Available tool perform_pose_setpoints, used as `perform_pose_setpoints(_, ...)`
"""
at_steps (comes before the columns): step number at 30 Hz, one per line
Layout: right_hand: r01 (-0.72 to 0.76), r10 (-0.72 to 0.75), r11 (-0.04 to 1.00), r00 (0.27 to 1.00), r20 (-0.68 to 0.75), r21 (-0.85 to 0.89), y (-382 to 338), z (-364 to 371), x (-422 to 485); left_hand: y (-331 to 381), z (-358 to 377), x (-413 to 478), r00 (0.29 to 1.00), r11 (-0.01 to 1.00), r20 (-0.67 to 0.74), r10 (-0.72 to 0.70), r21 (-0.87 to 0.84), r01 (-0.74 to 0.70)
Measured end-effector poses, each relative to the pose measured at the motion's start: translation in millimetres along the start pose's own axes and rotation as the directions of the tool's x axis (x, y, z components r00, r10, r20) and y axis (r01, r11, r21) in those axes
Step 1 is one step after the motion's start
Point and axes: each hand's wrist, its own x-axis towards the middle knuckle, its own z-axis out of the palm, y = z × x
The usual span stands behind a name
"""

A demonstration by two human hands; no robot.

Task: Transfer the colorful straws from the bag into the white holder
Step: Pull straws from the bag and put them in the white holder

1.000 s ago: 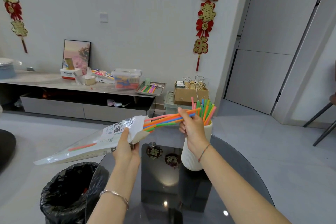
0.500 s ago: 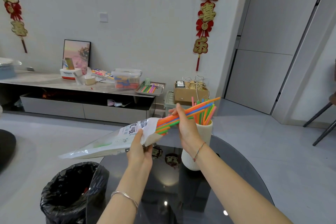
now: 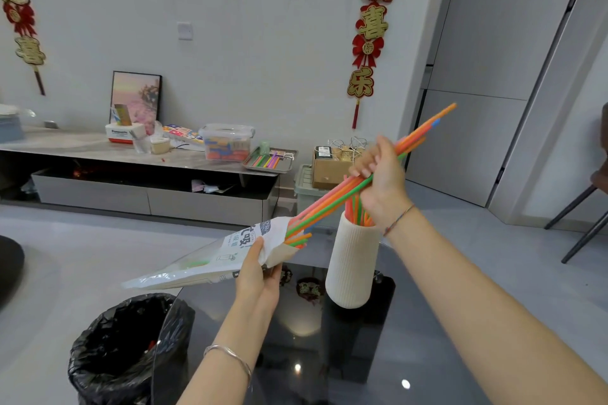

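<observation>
Head: your right hand (image 3: 383,181) gripped colourful plastic straws (image 3: 329,200), left hand (image 3: 260,276) pinched printed white bag (image 3: 204,263); you needed a full, straight pull toward 2 o'clock.

Black-lined bin (image 3: 121,348) left of glass table (image 3: 329,358); framed picture (image 3: 135,97), clear tub (image 3: 227,142), metal tray (image 3: 270,160) on low cabinet (image 3: 82,149)

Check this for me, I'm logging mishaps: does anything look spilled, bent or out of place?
Nothing is spilled or damaged. The white holder stands upright on the table. The left hand grips the bag and the right hand grips the straw bundle. Only a few loose straws at the bag mouth sit outside the bundle.
</observation>
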Motion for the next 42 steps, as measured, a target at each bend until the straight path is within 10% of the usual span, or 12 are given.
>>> perform_pose_setpoints(17,0.312,-0.31,0.915,0.95,0.049,-0.255,-97,12,49,-15,5,2,0.999,0.996,0.026,0.027,0.086,-0.029)
perform_pose_setpoints(42,0.463,-0.384,0.836,0.877,0.289,-0.296,-57,5,40,-12,3,6,0.997,0.993,0.035,0.063,0.099,-0.066)
